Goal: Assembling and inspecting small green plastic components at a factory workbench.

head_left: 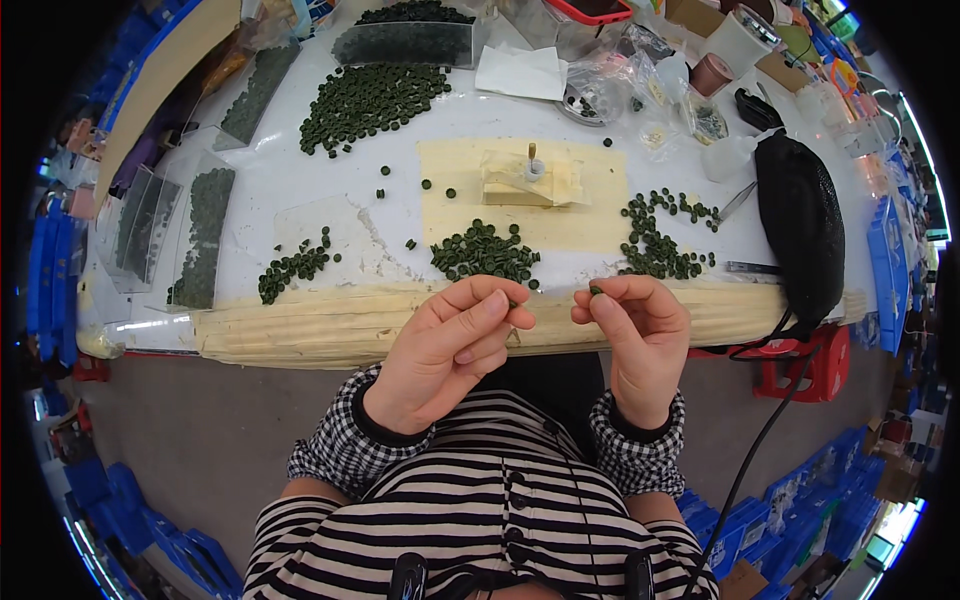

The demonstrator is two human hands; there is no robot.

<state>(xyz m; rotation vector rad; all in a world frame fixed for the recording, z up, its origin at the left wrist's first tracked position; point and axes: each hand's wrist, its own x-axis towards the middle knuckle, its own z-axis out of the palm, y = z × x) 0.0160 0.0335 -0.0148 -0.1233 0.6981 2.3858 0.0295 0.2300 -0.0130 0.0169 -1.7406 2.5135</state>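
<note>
Your left hand (440, 350), fingers (487, 310) pinched together around dark green piece (513, 304); your right hand (642, 335), fingers likewise closed on second piece (596, 290), both near green heap (483, 255) on worktop (270, 175).

White worktop (290, 180) here, wrinkly tan strip (300, 330) along the near edge. Green pellets pretty much everywhere: a middle heap (485, 252), a left heap (295, 268) and a right heap (660, 250) near that edge, plus a far heap (370, 100). Yellowish sheet (595, 228) mid-worktop, black bag (800, 225) by the right edge.

Striped black-and-white top (420, 515), dark buttons (517, 478), checked sleeve covers (335, 447) with black cuffs (645, 433)
</note>
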